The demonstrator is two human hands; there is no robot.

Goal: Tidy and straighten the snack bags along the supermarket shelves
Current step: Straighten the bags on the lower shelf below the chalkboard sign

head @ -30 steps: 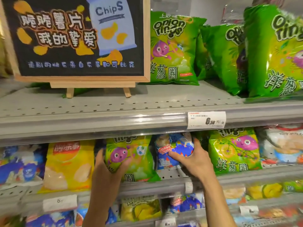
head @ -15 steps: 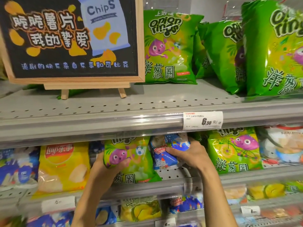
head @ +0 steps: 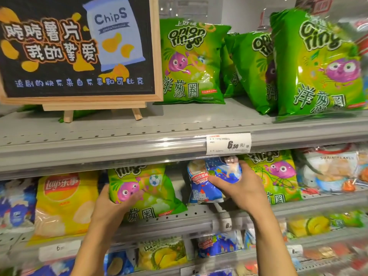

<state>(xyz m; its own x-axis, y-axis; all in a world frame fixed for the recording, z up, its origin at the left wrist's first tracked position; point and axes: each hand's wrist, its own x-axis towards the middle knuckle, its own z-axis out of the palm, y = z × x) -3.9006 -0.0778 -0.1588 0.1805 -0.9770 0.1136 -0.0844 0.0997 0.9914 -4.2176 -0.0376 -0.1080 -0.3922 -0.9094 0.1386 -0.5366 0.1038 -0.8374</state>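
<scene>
Both hands are on bags on the middle shelf. The left hand grips a green onion rings bag by its left edge, thumb on the front. The right hand holds a blue snack bag with its fingers curled around the right side. The two bags stand side by side, with a small gap between them. A yellow Lay's bag stands just left of the green one.

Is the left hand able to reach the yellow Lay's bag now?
Probably yes, but not freely: the left hand grips a green bag beside the Lay's bag. Nothing stands between them, so it must only let go first.
</scene>
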